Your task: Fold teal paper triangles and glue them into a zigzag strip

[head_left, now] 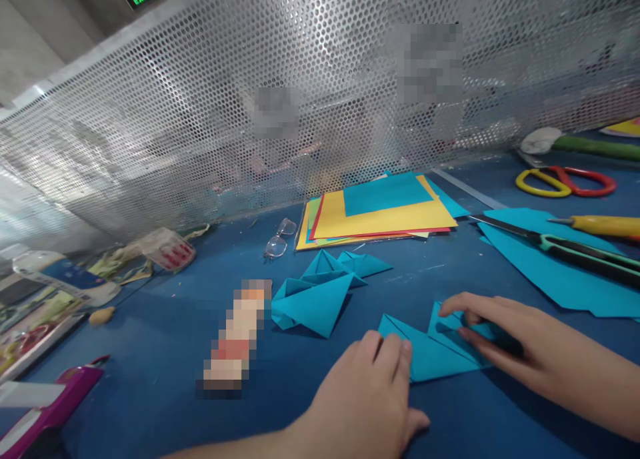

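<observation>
A folded sheet of blue paper (443,359) lies on the blue table in front of me, with a pointed flap standing up on its right side. My left hand (367,389) presses on the paper's left end, fingers curled together over its edge and thumb out toward me. At the other end, my right hand (515,335) has index finger and thumb bent around the raised flap; its remaining fingers are partly hidden. Just beyond my hands sit several finished-looking folded blue paper pieces (320,289), grouped close together.
Behind are stacked coloured paper sheets (385,215) and eyeglasses (280,239). To the right lie a black utility knife (580,249) on blue paper, a yellow-handled tool (605,225) and scissors (565,181). A bottle (65,272) and purple object (60,405) are left. A perforated metal screen (200,112) borders the table.
</observation>
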